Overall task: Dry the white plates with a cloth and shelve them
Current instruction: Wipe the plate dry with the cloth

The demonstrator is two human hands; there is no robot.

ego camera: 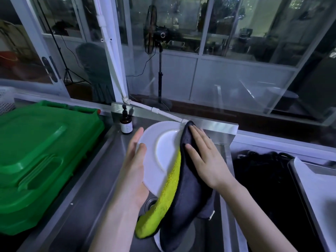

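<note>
Holding: left hand (135, 171) grips round white ceramic plate (163, 148) at its left rim.
Wiping: right hand (205, 159), fingers straight, presses grey-and-lime terry cloth (187, 197) onto plate's right half.

Tilted white plate (163, 148), dark-and-yellow cloth (187, 206) draped over its right side.
</note>
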